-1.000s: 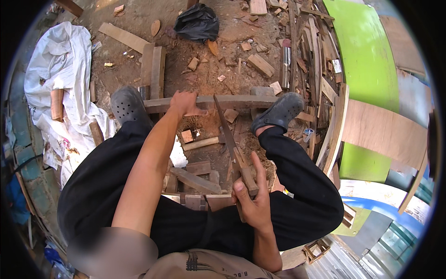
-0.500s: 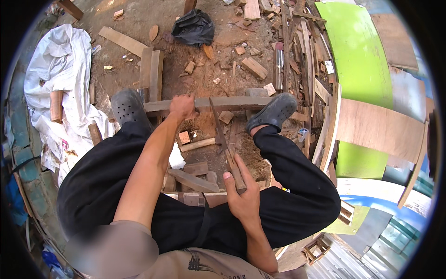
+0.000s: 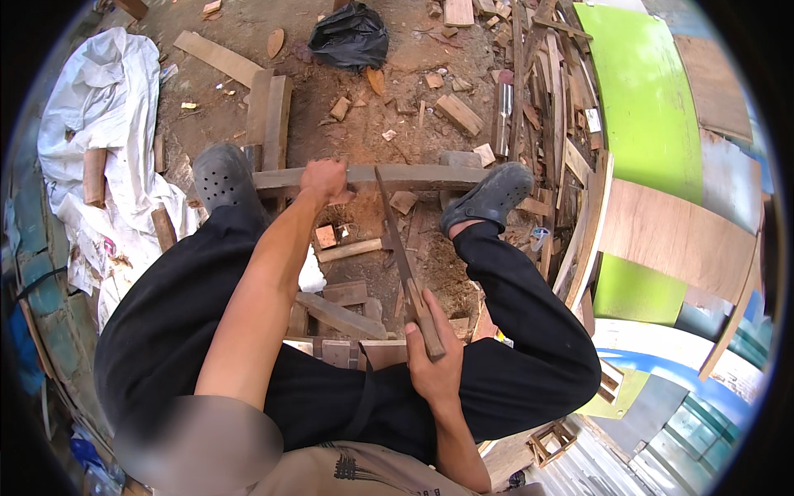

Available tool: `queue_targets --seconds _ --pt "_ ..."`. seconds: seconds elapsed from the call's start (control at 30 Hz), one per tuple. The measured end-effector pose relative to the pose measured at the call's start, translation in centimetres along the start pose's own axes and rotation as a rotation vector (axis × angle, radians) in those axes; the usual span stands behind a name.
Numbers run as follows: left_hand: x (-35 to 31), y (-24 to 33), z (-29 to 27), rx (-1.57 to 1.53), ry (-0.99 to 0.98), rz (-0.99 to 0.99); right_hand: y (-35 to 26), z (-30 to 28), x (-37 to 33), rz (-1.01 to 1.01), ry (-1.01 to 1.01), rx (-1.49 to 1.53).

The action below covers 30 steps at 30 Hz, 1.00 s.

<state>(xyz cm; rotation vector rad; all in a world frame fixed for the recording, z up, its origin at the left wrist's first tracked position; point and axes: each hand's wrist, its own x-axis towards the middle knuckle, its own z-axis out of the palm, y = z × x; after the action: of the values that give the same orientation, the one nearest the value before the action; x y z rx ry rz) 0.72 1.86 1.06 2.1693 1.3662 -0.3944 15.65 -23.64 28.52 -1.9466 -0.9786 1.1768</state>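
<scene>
My left hand (image 3: 327,180) is closed over a long wooden beam (image 3: 422,176) that lies crosswise in front of me, its ends beside my two feet. In my right hand (image 3: 436,364), the fingers wrap round the wooden handle of a handsaw (image 3: 394,240), index finger stretched along it. The dark, narrow blade points away from me, and its tip end meets the beam a little to the right of my left hand. A hammer (image 3: 351,250) with a wooden handle lies on the dirt below the beam, left of the blade.
Dark clogs (image 3: 223,186) cover my feet at both ends of the beam. A white sheet (image 3: 103,124) is heaped at left and a black plastic bag (image 3: 349,37) lies ahead. Wood offcuts (image 3: 460,114) litter the ground. At right are stacked strips and a green panel (image 3: 641,91).
My right hand has drawn the saw handle slightly toward me, with the tip end still at the beam. My left hand keeps its hold. The whole view has shifted a little.
</scene>
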Motion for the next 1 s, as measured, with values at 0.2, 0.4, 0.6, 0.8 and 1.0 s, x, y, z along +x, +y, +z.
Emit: queue_targets --seconds 0.2,0.4,0.6,0.8,1.0 --pt "-0.2 1.4 -1.0 -0.031 -0.032 0.000 3.2 3.9 11.1 -0.087 0.024 -0.107" --pt "0.2 0.8 -0.1 -0.017 0.010 0.004 0.1 0.9 3.8 -0.070 -0.017 -0.033" --pt "1.1 2.3 -2.5 -0.021 -0.051 -0.019 2.8 3.8 12.9 -0.066 0.010 -0.070" --pt "-0.6 0.0 0.3 -0.013 0.006 -0.008 0.9 1.1 2.9 -0.021 -0.032 -0.011" --pt "0.7 2.0 -2.4 -0.012 -0.069 -0.006 4.5 4.2 12.2 -0.108 0.019 -0.030"
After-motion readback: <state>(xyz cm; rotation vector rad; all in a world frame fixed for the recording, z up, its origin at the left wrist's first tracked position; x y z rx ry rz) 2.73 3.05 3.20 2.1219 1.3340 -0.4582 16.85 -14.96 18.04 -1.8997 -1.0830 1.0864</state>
